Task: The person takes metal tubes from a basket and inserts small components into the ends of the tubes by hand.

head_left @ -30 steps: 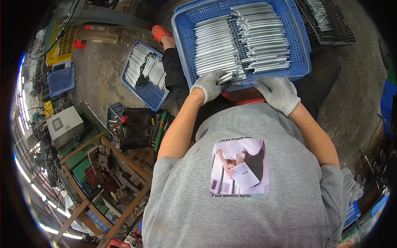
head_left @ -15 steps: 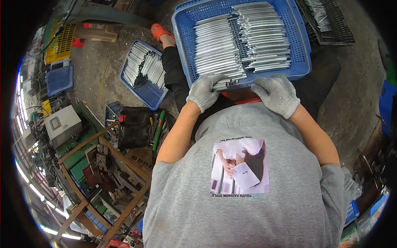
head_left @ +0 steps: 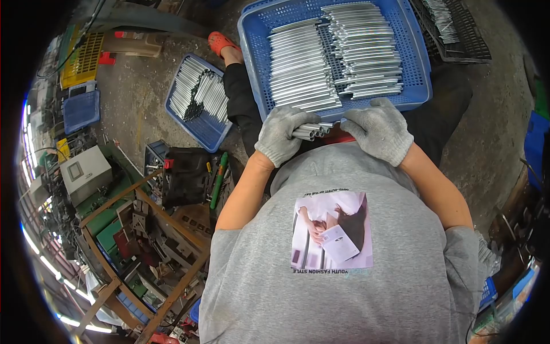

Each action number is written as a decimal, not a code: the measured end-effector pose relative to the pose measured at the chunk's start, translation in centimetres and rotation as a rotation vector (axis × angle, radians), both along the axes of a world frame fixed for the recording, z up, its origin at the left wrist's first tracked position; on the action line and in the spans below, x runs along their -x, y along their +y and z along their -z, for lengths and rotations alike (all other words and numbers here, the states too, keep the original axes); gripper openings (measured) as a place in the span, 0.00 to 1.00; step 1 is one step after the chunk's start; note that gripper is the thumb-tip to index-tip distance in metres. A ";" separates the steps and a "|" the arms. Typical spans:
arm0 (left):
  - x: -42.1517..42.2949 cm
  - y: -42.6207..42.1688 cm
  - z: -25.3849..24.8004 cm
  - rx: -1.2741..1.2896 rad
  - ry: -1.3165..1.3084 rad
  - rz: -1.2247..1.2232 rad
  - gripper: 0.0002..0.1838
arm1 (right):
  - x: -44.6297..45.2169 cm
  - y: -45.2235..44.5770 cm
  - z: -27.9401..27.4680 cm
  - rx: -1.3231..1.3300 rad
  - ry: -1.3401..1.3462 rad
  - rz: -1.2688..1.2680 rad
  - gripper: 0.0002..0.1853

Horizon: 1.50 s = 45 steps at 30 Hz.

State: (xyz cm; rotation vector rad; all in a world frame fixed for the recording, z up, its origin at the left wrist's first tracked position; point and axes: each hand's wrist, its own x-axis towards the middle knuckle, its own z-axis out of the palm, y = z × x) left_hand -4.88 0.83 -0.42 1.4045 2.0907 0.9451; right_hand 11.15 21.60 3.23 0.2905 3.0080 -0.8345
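In a grey knitted glove, my left hand [head_left: 282, 135] is closed around a small bundle of metal tubes [head_left: 309, 133], their open ends facing right. My gloved right hand [head_left: 379, 131] is just right of those ends, with its thumb pointing toward them. Its fingers are curled under, and anything in them is hidden. Both hands are at the near edge of a large blue plastic crate [head_left: 423, 63]. Inside it, similar tubes lie in two stacked rows, the left row [head_left: 301, 66] and the right row [head_left: 366, 54].
A smaller blue basket [head_left: 213, 135] of tubes stands on the floor to the left. Farther right is a dark crate [head_left: 467, 49] with more thin metal pieces. A wooden frame [head_left: 114, 275], a black case [head_left: 186, 178] and a grey box [head_left: 86, 175] crowd the left side.
The tube bundle has come lower and turned so more of its open ends show. My right hand has shifted slightly left and up, its thumb nearer the tube ends.
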 end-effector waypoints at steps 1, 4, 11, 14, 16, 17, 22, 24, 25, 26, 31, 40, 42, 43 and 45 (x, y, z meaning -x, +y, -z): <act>-0.1 0.0 -0.2 0.008 0.011 0.010 0.22 | 0.1 0.0 0.0 0.001 0.003 0.006 0.08; -0.5 0.0 -0.6 -0.017 0.086 -0.020 0.21 | 0.2 -0.4 -0.3 -0.040 -0.044 -0.031 0.08; -1.3 0.2 -0.8 -0.045 0.362 -0.067 0.15 | 1.0 -0.3 -2.4 0.029 -0.146 -0.010 0.09; -1.1 0.2 -1.1 -0.073 0.377 -0.054 0.14 | 1.4 0.0 -2.1 0.082 -0.202 0.035 0.10; -1.0 0.2 -1.3 -0.096 0.390 -0.038 0.13 | 1.6 0.0 -1.9 0.139 -0.261 0.082 0.10; -1.1 0.1 -1.2 -0.096 0.390 -0.039 0.13 | 1.6 -0.1 -1.7 0.138 -0.260 0.081 0.10; -1.3 -0.1 -0.7 -0.097 0.401 -0.078 0.13 | 0.8 -0.6 -1.1 0.095 -0.087 -0.059 0.09; -1.3 -0.1 -0.9 -0.092 0.398 -0.063 0.13 | 1.3 -0.1 -1.5 0.134 -0.117 -0.011 0.09; -1.1 -0.1 -1.0 -0.089 0.399 -0.056 0.13 | 1.6 0.1 -1.8 0.153 -0.130 0.012 0.09; -1.0 0.0 -1.1 -0.087 0.401 -0.049 0.13 | 1.8 0.2 -1.9 0.171 -0.141 0.035 0.08; -1.1 -0.1 -0.7 -0.111 0.367 -0.064 0.12 | 1.1 -0.1 -0.1 0.097 -0.088 -0.061 0.08; -1.2 -0.2 -0.8 -0.110 0.333 -0.075 0.12 | 1.8 0.3 -1.0 0.195 -0.213 0.005 0.08; -1.2 -0.2 -0.9 -0.109 0.325 -0.076 0.12 | 1.8 0.3 -0.8 0.178 -0.223 0.011 0.09; -1.3 -0.2 -0.8 -0.105 0.321 -0.078 0.12 | 1.6 0.3 -0.9 0.222 -0.222 0.004 0.09; -1.5 -0.2 -0.6 -0.098 0.315 -0.083 0.13 | 1.0 0.2 -1.1 0.310 -0.218 -0.008 0.10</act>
